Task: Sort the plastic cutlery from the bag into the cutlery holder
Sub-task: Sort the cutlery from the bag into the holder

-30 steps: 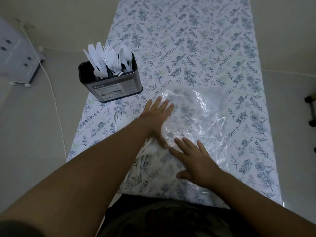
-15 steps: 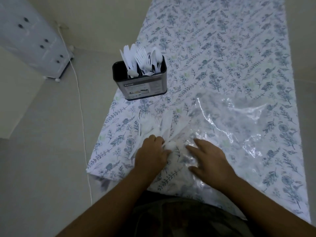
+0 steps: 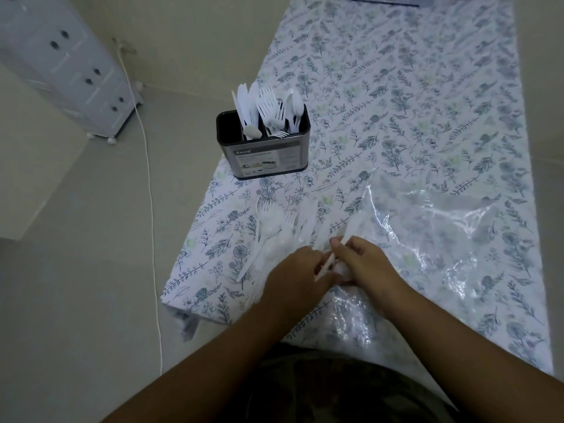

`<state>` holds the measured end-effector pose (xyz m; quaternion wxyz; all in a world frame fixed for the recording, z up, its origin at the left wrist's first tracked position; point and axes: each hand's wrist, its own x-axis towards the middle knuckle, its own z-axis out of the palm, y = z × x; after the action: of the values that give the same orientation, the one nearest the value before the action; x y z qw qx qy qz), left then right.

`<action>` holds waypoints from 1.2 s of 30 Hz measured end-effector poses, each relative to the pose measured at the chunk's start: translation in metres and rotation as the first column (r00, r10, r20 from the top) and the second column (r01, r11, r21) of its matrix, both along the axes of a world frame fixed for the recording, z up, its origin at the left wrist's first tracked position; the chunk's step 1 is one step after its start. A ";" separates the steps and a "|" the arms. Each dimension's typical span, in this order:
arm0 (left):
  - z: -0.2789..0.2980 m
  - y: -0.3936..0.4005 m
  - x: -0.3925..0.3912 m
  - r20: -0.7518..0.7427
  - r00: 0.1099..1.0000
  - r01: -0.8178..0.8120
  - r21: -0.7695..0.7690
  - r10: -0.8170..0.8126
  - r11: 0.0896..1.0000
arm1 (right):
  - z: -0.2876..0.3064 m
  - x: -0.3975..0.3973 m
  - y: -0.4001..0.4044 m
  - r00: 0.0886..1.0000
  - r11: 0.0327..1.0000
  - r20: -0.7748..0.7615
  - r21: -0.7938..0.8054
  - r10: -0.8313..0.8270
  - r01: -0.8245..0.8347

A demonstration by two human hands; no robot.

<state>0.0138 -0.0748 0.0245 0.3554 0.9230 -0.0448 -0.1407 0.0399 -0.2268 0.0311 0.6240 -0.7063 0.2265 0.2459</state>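
Observation:
A dark cutlery holder (image 3: 265,155) stands on the table's left side, with white plastic knives, forks and spoons upright in its compartments. A clear plastic bag (image 3: 433,227) lies flat to the right. Loose white cutlery (image 3: 271,227) is spread on the cloth at the bag's left end. My left hand (image 3: 297,276) and my right hand (image 3: 363,261) meet just below that pile. Between them sits a thin white cutlery piece (image 3: 328,264), which my right hand pinches at its upper part. My left hand's fingers curl at its lower end.
The floral tablecloth (image 3: 412,102) covers a narrow table whose left edge and near corner lie close to the pile. A white drawer unit (image 3: 70,68) and a white cable (image 3: 149,209) are on the floor to the left.
My hands have drawn together and my right hand now pinches a white cutlery piece. More loose cutlery lies outside the bag's left end. The view has shifted left and nearer.

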 end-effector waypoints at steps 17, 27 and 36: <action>-0.019 -0.003 0.043 -0.093 0.991 -0.049 0.392 0.093 0.919 | 0.009 0.007 -0.016 0.963 0.939 -0.017 0.220 -0.268 0.265; -0.004 -0.002 0.036 0.004 0.994 -0.109 -0.005 0.109 0.994 | -0.006 -0.011 -0.009 0.988 0.977 -0.075 0.156 -0.136 0.146; -0.012 0.049 0.010 0.154 0.921 -0.371 0.060 0.359 0.927 | -0.008 -0.011 0.001 0.993 0.992 -0.115 0.124 0.019 -0.005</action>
<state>0.0234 -0.0254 0.0120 0.3306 0.9374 0.1094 -0.0084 0.0286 -0.2253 0.0228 0.6508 -0.6523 0.2424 0.3038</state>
